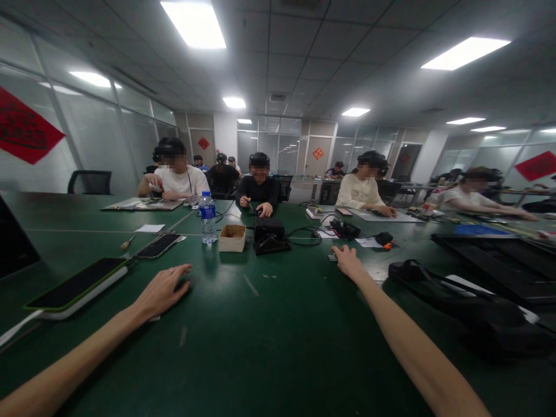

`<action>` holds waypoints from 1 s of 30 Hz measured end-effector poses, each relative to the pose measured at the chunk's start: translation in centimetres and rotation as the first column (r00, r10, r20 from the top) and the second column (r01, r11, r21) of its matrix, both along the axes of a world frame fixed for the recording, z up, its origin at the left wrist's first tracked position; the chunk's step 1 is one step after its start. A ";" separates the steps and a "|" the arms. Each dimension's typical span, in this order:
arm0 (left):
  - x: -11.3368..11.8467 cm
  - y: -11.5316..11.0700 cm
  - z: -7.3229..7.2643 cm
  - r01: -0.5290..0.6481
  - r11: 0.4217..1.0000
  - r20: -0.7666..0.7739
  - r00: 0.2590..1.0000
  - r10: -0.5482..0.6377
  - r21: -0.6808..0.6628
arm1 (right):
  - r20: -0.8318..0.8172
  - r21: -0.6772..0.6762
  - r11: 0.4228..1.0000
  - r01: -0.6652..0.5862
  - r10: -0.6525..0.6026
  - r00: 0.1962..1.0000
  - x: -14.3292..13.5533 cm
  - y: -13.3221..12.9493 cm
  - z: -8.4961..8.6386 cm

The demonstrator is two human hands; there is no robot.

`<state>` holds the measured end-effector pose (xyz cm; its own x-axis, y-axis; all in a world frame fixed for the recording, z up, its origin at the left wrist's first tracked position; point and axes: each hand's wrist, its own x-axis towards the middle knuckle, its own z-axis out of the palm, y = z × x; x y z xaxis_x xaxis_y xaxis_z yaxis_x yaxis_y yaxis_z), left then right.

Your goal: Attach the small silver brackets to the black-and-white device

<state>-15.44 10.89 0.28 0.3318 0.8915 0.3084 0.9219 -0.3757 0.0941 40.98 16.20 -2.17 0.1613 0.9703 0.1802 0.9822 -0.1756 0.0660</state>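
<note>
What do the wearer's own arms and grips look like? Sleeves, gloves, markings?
Left forearm and right forearm: bare where visible, no sleeve, watch or cable. Left grip: ungloved hand, apparently a thin ring on one finger. Right grip: ungloved hand, no ring discernible.

Slim forearms [93, 346], bare as far as they show — left hand [161, 292] with a small ring-like glint [172, 270] on one finger, right hand [350, 264] bare.

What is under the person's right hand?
Beside the right hand, part of a small, flat, pale item shows on the green table. Whatever lies directly beneath the hand is covered, so I can't tell.
</note>
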 end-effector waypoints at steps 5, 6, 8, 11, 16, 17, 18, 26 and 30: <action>0.1 0.1 -0.5 0.007 0.999 0.095 0.995 -0.003 -0.047 | 0.003 -0.022 1.000 0.001 -0.001 1.000 0.3 -0.4 0.3; 0.1 0.1 -0.5 0.012 0.999 0.114 0.994 -0.006 -0.053 | -0.001 -0.023 1.000 0.000 0.000 1.000 0.4 -0.4 0.3; 0.1 0.2 -0.6 0.016 0.998 0.141 0.990 -0.006 -0.065 | -0.013 -0.014 1.000 -0.002 0.002 1.000 0.6 -0.4 0.3; 0.0 0.3 -0.7 0.014 0.997 0.155 0.988 -0.003 -0.071 | -0.011 0.002 1.000 -0.006 0.006 1.000 0.6 -0.5 0.1; -0.3 0.6 -1.1 0.031 0.998 0.147 0.989 -0.024 -0.046 | 0.009 0.018 1.000 0.011 -0.011 1.000 0.3 -0.5 -0.1; -0.3 0.7 -1.1 0.033 0.998 0.143 0.989 -0.026 -0.045 | 0.008 0.022 1.000 0.016 -0.016 1.000 0.2 -0.5 0.0; -0.3 0.7 -1.1 0.034 0.998 0.137 0.990 -0.027 -0.046 | 0.005 0.023 1.000 0.020 -0.020 1.000 0.2 -0.6 0.0; 0.3 0.2 -0.4 0.018 0.998 0.117 0.993 -0.010 -0.067 | -0.022 0.016 0.999 0.037 -0.036 0.999 0.0 -0.8 0.3; 0.2 0.1 -0.3 0.024 0.997 0.162 0.987 -0.011 -0.079 | -0.048 0.040 0.998 0.041 -0.039 0.998 0.1 -0.7 0.3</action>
<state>-15.21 11.00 -0.05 0.2995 0.9101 0.2864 0.8855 -0.3769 0.2717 41.10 15.46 -1.86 0.2090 0.9548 0.2113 0.9763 -0.2162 0.0112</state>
